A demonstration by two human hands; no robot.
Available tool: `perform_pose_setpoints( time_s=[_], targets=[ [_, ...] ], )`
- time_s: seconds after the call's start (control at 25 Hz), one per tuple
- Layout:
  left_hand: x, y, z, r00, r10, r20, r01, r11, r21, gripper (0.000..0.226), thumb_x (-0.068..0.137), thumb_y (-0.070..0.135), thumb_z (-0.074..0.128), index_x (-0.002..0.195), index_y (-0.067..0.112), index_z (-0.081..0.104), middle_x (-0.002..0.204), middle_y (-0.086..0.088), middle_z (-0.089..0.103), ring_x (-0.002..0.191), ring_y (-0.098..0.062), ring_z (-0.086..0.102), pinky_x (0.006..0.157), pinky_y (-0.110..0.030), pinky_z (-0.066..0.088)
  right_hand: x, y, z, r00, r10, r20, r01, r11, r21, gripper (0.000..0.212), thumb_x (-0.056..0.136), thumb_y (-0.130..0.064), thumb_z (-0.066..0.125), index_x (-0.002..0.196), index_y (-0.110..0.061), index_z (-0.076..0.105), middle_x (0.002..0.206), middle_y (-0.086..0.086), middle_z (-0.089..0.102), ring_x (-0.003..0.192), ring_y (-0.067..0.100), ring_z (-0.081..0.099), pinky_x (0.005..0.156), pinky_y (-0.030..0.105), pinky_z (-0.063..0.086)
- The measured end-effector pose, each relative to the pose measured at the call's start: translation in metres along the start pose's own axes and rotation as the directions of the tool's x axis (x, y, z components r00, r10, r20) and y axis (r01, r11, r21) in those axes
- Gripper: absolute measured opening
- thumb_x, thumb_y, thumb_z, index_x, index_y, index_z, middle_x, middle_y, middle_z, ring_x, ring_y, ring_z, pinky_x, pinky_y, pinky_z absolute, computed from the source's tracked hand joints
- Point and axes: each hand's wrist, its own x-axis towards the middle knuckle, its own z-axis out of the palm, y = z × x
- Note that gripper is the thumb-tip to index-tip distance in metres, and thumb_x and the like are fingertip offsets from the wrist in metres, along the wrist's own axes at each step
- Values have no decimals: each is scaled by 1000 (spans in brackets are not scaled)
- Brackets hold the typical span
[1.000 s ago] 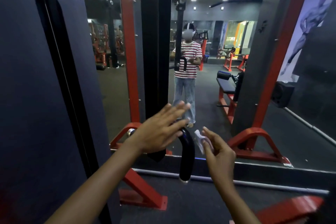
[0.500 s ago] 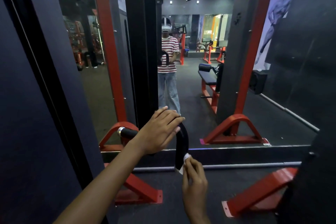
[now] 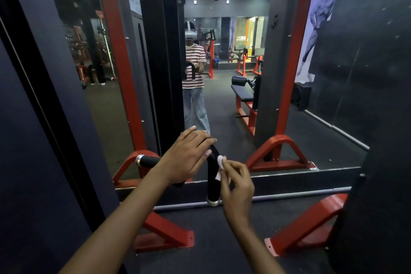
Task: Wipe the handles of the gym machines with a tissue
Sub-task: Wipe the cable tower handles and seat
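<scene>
Right now, from the head view, label by label:

Step in hand: wiping the downward-hanging grip of the black curved handle (image 3: 213,176); by my reckoning the wipe is mid-length on that grip, with the part below toward the silver end cap (image 3: 213,201) likely yet to be done.

Left hand (image 3: 189,158): laid over the top bend of the handle, fingers nearly straight and draped across it, steadying it; whether the thumb hooks underneath I cannot tell.

Right hand (image 3: 235,182): fingers curled, pinching the tissue (image 3: 220,159) between thumb and fingertips and pressing it to the right side of the grip.

Tissue: small, white, wadded; just beyond the right fingertips, touching the handle, just below the left hand's fingertips.

Handle relative to hands: its vertical grip runs between the two hands, and its other arm sticks out past the left wrist, ending in a silver collar (image 3: 139,159).

Next move: I would judge it calls for sliding the tissue down toward the end cap with steady pressure while the left hand keeps the handle from swinging, then the other arm.

Beyond the hands: a mirror (image 3: 222,107) reflecting the person, and red machine frames (image 3: 278,151).
</scene>
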Motion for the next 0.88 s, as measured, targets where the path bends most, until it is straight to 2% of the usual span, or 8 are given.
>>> perform_pose_setpoints(
  time_s=[0.16, 0.4, 0.48, 0.56, 0.6, 0.72, 0.8, 0.88],
  targets=[
    [0, 1, -1, 1000, -12, 1, 12, 1000, -9, 40, 99, 31, 31, 130, 16, 51, 122, 1, 55, 124, -16, 45, 115, -36, 20, -33, 8, 8, 999, -29, 34, 30, 999, -37, 34, 85, 5, 60, 118, -3, 63, 92, 1, 51, 86, -9, 48, 72, 2, 40],
    [1, 2, 1, 1000, -31, 3, 31, 999, -13, 39, 99, 31, 30, 129, 17, 51, 124, 1, 54, 126, -15, 44, 116, -37, 18, -70, 37, 1, 966, 24, 258, 11, 991, -133, 44, 91, -12, 50, 135, -13, 50, 93, -6, 46, 81, -5, 46, 70, 5, 39],
    [4, 3, 1, 999, -41, -12, 41, 999, -34, 39, 99, 31, 31, 128, 17, 52, 124, 1, 55, 127, -15, 43, 117, -37, 17, -73, 45, -5, 954, 48, 297, -18, 994, -105, 35, 92, -10, 54, 126, -17, 59, 86, -15, 44, 74, -4, 48, 65, 5, 38],
    [4, 4, 2, 998, -53, -32, 52, 997, -55, 38, 98, 30, 32, 127, 17, 53, 124, 1, 56, 129, -14, 41, 117, -36, 15, -64, 55, -15, 940, 117, 320, -90, 991, -97, 20, 90, -7, 61, 99, -21, 72, 79, -16, 47, 68, -2, 51, 61, 6, 38],
    [5, 5, 1, 997, -63, -41, 60, 996, -62, 37, 98, 30, 33, 126, 17, 54, 124, 2, 56, 132, -14, 39, 118, -35, 14, -53, 59, -19, 936, 160, 313, -139, 986, -86, 22, 89, -7, 63, 86, -27, 72, 78, -15, 52, 66, -1, 53, 59, 12, 41],
    [8, 12, 1, 990, -135, -49, 130, 987, -93, 38, 98, 30, 32, 126, 17, 55, 129, 3, 56, 139, -12, 30, 118, -35, 10, 3, 68, -20, 904, 301, 302, -352, 927, 130, 34, 85, -1, 62, 88, -34, 71, 89, -7, 70, 66, 3, 59, 58, 29, 52],
    [8, 16, 0, 983, -181, -36, 178, 981, -77, 39, 99, 32, 32, 126, 16, 55, 131, 3, 56, 140, -12, 29, 119, -36, 11, 40, 59, -13, 857, 296, 422, -441, 844, 304, 34, 87, 5, 59, 97, -25, 72, 93, 2, 71, 62, 7, 57, 51, 26, 50],
    [10, 21, 0, 976, -217, -18, 216, 976, -30, 40, 99, 32, 32, 127, 15, 55, 133, 2, 55, 140, -13, 28, 118, -38, 12, 58, 59, -7, 796, 194, 573, -467, 799, 379, 31, 88, 6, 56, 101, -18, 71, 90, 3, 69, 59, 5, 55, 47, 22, 47]
  ],
)
